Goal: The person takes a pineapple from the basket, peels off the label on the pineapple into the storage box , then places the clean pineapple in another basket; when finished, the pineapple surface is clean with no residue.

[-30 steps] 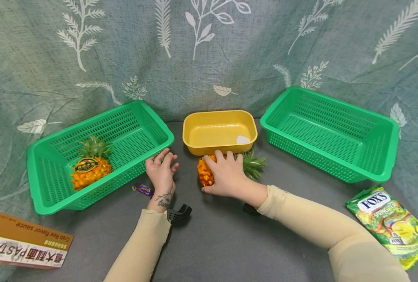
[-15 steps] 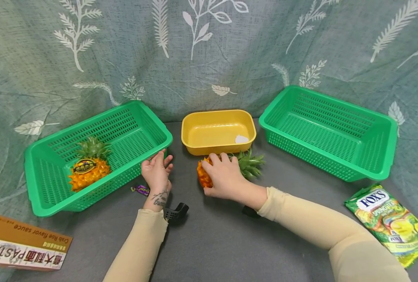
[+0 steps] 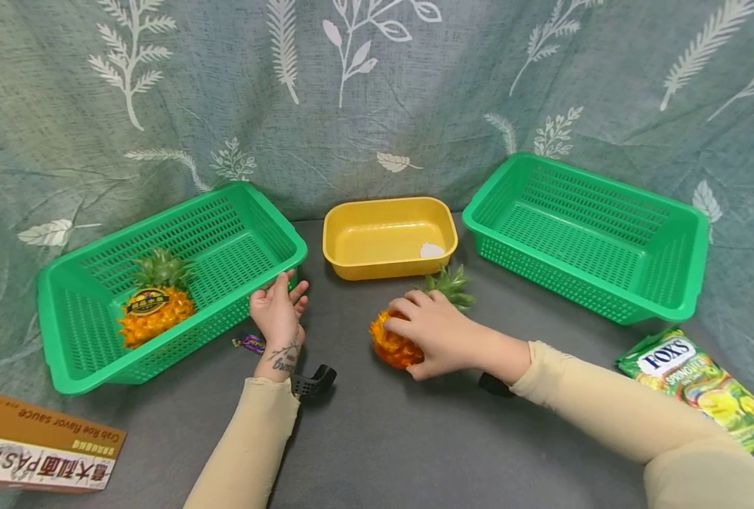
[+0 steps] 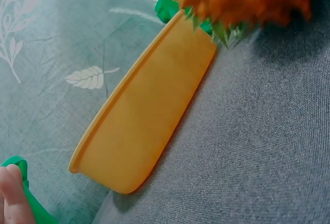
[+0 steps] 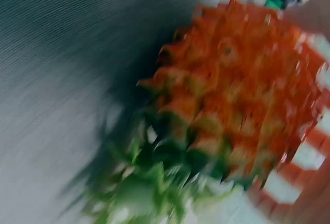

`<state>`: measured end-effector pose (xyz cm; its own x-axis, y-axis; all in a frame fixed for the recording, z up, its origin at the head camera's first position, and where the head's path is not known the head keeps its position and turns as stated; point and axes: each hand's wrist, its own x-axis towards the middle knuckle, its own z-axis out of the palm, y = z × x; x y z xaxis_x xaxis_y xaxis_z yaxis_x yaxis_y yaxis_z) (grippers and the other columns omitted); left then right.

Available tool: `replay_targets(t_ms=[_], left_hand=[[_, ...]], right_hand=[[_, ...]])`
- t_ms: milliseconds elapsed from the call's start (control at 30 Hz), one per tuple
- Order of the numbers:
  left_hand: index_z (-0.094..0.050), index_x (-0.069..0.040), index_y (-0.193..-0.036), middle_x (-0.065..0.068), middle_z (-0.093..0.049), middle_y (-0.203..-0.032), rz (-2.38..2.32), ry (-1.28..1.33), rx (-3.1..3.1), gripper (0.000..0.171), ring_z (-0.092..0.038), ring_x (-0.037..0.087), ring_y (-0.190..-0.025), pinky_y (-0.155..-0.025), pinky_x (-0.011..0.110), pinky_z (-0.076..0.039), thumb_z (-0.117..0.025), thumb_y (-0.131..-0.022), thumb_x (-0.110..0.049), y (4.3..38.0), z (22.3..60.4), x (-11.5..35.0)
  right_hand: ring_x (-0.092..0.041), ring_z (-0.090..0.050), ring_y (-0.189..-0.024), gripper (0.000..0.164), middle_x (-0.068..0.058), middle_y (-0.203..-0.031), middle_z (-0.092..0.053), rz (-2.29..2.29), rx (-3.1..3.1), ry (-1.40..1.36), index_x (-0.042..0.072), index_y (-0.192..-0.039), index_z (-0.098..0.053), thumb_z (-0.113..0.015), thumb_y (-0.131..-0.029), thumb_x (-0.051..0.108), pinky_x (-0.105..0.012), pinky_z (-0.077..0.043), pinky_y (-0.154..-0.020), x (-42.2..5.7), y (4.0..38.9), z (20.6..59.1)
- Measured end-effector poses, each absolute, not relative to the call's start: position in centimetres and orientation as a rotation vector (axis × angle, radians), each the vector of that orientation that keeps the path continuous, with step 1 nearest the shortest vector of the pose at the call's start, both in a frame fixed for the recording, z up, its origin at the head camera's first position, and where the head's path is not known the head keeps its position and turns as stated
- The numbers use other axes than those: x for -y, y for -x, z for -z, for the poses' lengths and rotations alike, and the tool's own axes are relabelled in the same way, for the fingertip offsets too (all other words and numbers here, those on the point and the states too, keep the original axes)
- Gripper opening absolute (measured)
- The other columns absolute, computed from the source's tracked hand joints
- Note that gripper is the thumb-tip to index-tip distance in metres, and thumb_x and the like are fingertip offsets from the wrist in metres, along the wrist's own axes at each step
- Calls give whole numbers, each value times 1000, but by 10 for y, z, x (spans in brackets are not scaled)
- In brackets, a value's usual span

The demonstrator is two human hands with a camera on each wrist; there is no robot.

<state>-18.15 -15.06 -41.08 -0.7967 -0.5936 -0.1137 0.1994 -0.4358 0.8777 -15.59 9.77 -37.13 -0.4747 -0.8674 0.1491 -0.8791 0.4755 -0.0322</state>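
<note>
My right hand grips an orange pineapple with green leaves, fingers over its top and side. In the right wrist view the pineapple fills the middle, with the fingers curved along its right side. My left hand is palm up at the front right of the left green basket, its fingertips right at the rim, fingers loosely bent. A second pineapple with a black label lies in that basket. A purple-wrapped candy lies on the table beside the left wrist.
A yellow tub with a small white piece in it stands at the back middle. Another green basket is at the back right. A Fox's candy bag lies right, a pasta box left. A curtain hangs behind.
The right hand has drawn the pineapple right and toward me, away from the yellow tub. The left hand has moved slightly left, up to the basket's rim.
</note>
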Motion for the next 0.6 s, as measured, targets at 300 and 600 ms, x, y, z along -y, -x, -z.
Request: replay_targets(t_ms=[300,600], left_hand=[[-44,-7,-103,7,-63,-95,2249,-567,1282,16,-64,5,-54,-42,17,-47,-54,-94,-15,183,411,149],[-43,-7,-103,10,-63,-99,2254,-556,1281,19,-64,5,-54,-43,17,-47,-55,-93,-16,181,411,149]], right_hand=[[-25,-43,-116,53,-4,-120,-48,-196,2361,-1938,14,-106,-51,-73,-60,23,-43,-38,-94,-159,157,367],[-27,-42,-120,50,-5,-119,-49,-366,2374,-1883,14,-98,-49,-77,-56,19,-46,-36,-96,-189,149,372]])
